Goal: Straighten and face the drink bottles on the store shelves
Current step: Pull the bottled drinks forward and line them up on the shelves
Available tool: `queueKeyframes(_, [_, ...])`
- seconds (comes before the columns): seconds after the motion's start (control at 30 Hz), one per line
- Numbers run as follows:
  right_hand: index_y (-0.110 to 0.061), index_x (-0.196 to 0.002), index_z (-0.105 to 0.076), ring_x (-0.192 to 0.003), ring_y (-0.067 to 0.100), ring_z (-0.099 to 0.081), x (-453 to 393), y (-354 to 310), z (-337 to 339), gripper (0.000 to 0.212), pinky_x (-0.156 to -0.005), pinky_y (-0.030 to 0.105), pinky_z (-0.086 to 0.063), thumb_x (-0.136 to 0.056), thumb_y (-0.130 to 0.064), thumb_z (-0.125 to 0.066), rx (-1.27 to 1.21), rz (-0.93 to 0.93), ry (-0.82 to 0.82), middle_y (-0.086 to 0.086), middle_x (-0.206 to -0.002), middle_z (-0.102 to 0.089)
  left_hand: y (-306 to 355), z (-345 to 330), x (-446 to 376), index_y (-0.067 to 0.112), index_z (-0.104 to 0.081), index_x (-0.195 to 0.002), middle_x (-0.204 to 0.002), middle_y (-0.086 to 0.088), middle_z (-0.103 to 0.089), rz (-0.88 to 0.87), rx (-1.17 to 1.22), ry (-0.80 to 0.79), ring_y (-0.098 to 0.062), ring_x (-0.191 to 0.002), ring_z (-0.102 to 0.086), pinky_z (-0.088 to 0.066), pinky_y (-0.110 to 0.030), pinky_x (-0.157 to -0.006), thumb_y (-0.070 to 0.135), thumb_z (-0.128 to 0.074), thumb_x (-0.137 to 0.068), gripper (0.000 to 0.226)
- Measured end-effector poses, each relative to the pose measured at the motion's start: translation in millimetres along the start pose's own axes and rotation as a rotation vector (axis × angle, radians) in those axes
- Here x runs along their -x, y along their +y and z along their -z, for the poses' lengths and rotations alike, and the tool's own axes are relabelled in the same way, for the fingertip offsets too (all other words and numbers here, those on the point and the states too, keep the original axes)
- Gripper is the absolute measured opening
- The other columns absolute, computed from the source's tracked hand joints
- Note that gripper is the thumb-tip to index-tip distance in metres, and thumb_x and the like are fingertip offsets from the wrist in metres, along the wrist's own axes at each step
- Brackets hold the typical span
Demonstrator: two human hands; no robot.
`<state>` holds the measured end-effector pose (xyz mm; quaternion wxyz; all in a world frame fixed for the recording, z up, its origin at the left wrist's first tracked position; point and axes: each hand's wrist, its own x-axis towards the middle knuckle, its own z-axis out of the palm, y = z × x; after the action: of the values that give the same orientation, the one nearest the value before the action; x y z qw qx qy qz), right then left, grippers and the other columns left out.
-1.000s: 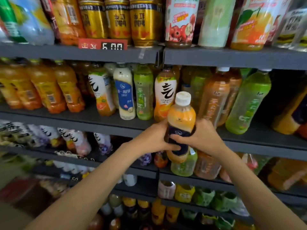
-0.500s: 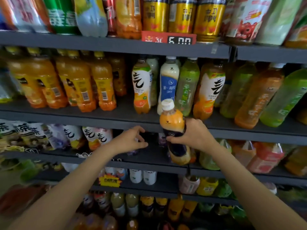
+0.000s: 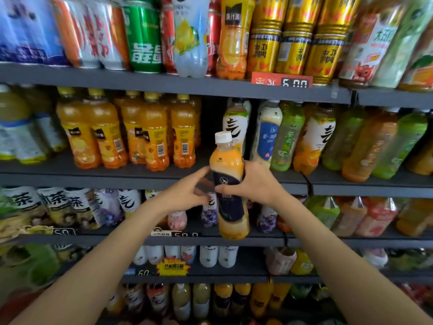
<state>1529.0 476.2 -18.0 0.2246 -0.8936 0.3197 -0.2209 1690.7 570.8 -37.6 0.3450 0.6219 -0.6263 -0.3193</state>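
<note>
My right hand [image 3: 251, 184] grips an orange drink bottle [image 3: 228, 167] with a white cap and a dark blue label, held upright in front of the second shelf [image 3: 117, 174]. My left hand [image 3: 187, 193] is beside the bottle's left side, fingers spread and loose, its fingertips at the label; I cannot tell whether they touch. Behind the bottle stands a white-labelled bottle [image 3: 235, 118] with a dark gap in the row to its left. A row of orange juice bottles [image 3: 152, 139] fills the shelf further left.
The top shelf carries cans and bottles, with a red price tag [image 3: 281, 80] on its edge. Green and orange tea bottles [image 3: 375, 141] lean on the right of the second shelf. Lower shelves hold bagged and bottled drinks [image 3: 210, 254].
The view has swung left and the held bottle has come up slightly. My left hand, off the bottle half a second ago, has moved back right to the bottle's side.
</note>
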Motion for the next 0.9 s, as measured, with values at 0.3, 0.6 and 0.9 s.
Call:
queueKeyframes(0.3, [-0.018, -0.132, -0.036, -0.101, 0.026, -0.059, 0, -5, -13, 0.090, -0.084, 0.044, -0.051, -0.062, -0.059, -0.074, 0.112, -0.049, -0.011, 0.006, -0.107, -0.063, -20, 8, 4, 0.034, -0.022, -0.142, -0.129, -0.009, -0.049, 0.057, -0.071, 0.003, -0.015, -0.090, -0.062, -0.051, -0.026, -0.084, 0.000, -0.058, -0.088, 0.073])
queueKeyframes(0.6, [-0.011, -0.116, -0.045, -0.099, 0.028, -0.059, 6, -6, 20, 0.069, -0.082, 0.043, -0.051, -0.068, -0.048, -0.078, 0.081, -0.092, 0.235, 0.007, -0.105, -0.063, -13, 4, 2, 0.050, -0.015, -0.134, -0.118, -0.007, -0.050, 0.042, -0.081, -0.009, -0.011, -0.085, -0.060, -0.047, -0.016, -0.073, 0.005, -0.058, -0.090, 0.076])
queueKeyframes(0.9, [-0.013, -0.117, -0.048, -0.101, 0.025, -0.061, 2, -9, 27, 0.064, -0.076, 0.043, -0.054, -0.068, -0.042, -0.080, -0.141, -0.131, 0.302, 0.002, -0.107, -0.062, 10, 7, -3, 0.040, -0.020, -0.144, -0.117, -0.002, -0.052, -0.024, -0.123, 0.069, -0.009, -0.086, -0.062, -0.048, -0.023, -0.080, 0.011, -0.060, -0.089, 0.073])
